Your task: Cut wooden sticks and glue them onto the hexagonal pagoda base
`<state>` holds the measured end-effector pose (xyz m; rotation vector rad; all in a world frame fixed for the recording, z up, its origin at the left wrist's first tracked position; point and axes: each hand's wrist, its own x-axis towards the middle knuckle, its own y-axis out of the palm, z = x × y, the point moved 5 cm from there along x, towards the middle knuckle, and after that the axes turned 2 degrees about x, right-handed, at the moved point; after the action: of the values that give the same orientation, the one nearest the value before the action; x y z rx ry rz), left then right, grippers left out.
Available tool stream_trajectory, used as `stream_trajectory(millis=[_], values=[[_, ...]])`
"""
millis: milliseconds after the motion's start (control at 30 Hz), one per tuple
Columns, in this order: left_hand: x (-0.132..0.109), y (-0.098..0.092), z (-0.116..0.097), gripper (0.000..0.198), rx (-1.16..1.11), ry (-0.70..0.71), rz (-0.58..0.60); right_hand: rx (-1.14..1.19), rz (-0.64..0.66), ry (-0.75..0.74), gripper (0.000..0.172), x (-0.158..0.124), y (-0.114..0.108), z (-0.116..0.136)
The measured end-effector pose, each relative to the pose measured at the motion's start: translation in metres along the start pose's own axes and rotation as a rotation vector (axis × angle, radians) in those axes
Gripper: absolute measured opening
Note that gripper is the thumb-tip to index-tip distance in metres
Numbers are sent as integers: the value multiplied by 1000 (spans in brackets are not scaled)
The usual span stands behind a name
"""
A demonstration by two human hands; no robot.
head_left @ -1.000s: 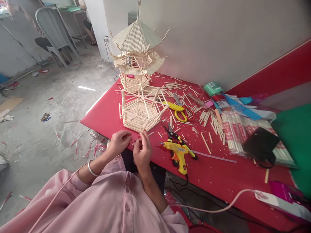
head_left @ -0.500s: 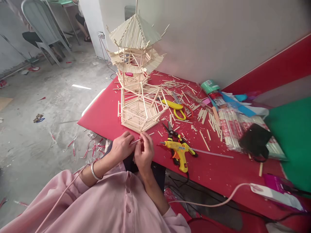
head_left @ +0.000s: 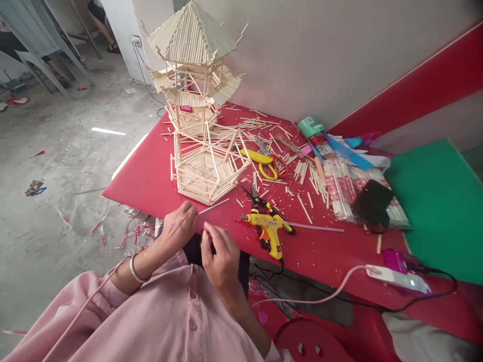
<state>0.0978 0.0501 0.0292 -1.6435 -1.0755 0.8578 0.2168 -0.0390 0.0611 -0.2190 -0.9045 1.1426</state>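
Closest in, a pink sleeve (head_left: 86, 306) and a silvery bangle (head_left: 135, 270) on the left wrist, and right above them comes the action! The left hand (head_left: 180, 224) has its fingers closed on one end of a thin pale stick (head_left: 214, 206), which juts out to the right over the table's near edge. The right hand (head_left: 222, 254) sits just beside it, fingers curled in, thumb up near the forefinger; whether anything is pinched there, I cannot tell.

Off to the right, the yellow glue gun (head_left: 266, 222) lies on its side across black-and-yellow cutters (head_left: 256, 200), a clear rod (head_left: 315, 227) poking out of its back. Just beyond the held stick stands the open six-sided frame (head_left: 206, 173), its floor laid in rings of sticks; contact between the two is too close to call. Yellow-handled scissors (head_left: 260, 160) rest to its right among scattered offcuts, with bagged sticks (head_left: 339, 188) farther right on the red table (head_left: 130, 183). And behind the frame, what a sight: a tall stick pagoda (head_left: 190, 42), two roofs stacked, rising before the pale wall (head_left: 302, 55). Farther back, a grey chair (head_left: 32, 30) stands on the littered floor.
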Motion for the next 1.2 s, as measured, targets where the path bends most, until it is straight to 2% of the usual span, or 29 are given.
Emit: stream_trajectory(millis=[100, 200, 267, 333, 367, 467, 533, 600, 667, 733, 767, 867, 933, 1000, 1067, 1133, 1200], values=[[4, 5, -2, 33, -33, 33, -79, -74, 108, -57, 17, 24, -41, 4], [8, 10, -5, 29, -72, 53, -136, -292, 224, 30, 14, 67, -69, -23], [10, 12, -7, 28, -89, 59, -156, -458, 402, 157, 9, 97, -66, -54], [11, 13, -8, 28, -105, 54, -179, -574, 624, 261, 6, 119, -50, -81], [11, 13, -8, 28, -115, 52, -192, -613, 704, 286, 10, 127, -40, -91], [10, 15, -8, 28, -148, 60, -228, -699, 800, 303, 20, 140, -13, -104], [9, 17, -8, 29, -160, 84, -246, -728, 807, 293, 22, 143, -1, -105], [8, 20, -6, 30, -165, 104, -266, -740, 814, 284, 21, 145, 1, -105], [6, 20, -5, 29, -190, 107, -279, -752, 798, 283, 19, 146, -8, -103], [4, 17, -2, 26, -288, 103, -301, -697, 712, 286, 19, 145, -26, -98], [2, 13, -1, 25, -375, 101, -320, -614, 628, 286, 18, 143, -37, -92], [-4, -2, 3, 23, -736, 81, -353, -168, 434, 257, 16, 122, -58, -64], [-5, -8, 3, 25, -982, 42, -238, 11, 401, 213, 17, 101, -57, -41], [-6, -7, -2, 34, -1221, 28, -3, 96, 393, 150, 17, 79, -44, -21], [-7, -5, -5, 42, -1348, 2, 185, 109, 344, 136, 21, 62, -28, -9], [-7, -5, -3, 41, -1368, -27, 239, 131, 279, 161, 24, 51, -14, -5], [-7, -8, 2, 33, -1314, -30, 175, 149, 196, 169, 22, 45, -5, -4]])
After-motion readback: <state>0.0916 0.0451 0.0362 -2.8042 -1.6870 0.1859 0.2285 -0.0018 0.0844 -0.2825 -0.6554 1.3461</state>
